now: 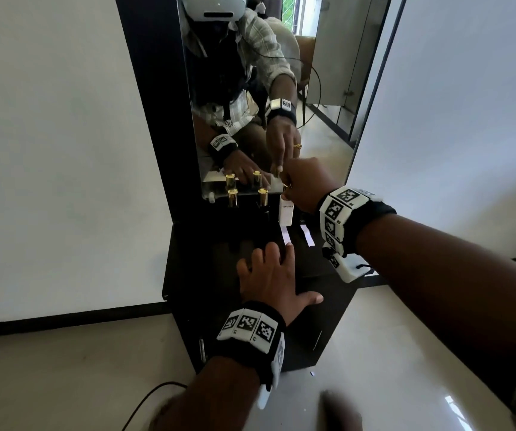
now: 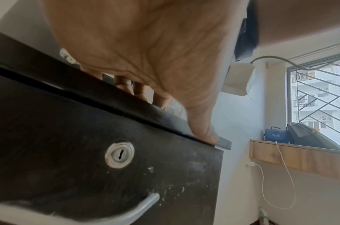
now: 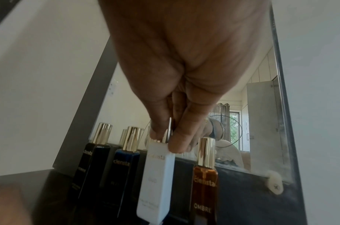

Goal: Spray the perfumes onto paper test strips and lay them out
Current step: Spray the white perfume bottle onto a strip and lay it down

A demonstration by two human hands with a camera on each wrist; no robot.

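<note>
White is the bottle (image 3: 157, 179) we hold now. Our right hand (image 1: 305, 185) pinches it at the top, with the thumb on one side and the fingers (image 3: 179, 137) on the other, around its gold cap. It hangs tilted, and its bottom looks just off the black cabinet top (image 1: 207, 262). To the left of this hand stand two dark bottles, a black one (image 3: 88, 164) and a blue one (image 3: 125, 167). To the right of it stands a brown bottle (image 3: 203, 182). All three are upright with gold caps on, close in front of the mirror (image 1: 250, 88).

Our left hand (image 1: 272, 275) lies flat on the cabinet top with the fingers straight and spread. It holds nothing. Just past its fingertips lies a paper strip (image 1: 286, 236), right under the white bottle. A second strip (image 1: 307, 234) lies beside it, nearer the right hand.

We think the step is lifting this bottle out to spray. A grip on the cap alone could slip, or the cap could pop off, so we should take the bottle by its body too. We should lift it straight up so it does not knock its neighbours. Then we point the nozzle at the strip and press gently, while the flat hand keeps the paper from sliding away
</note>
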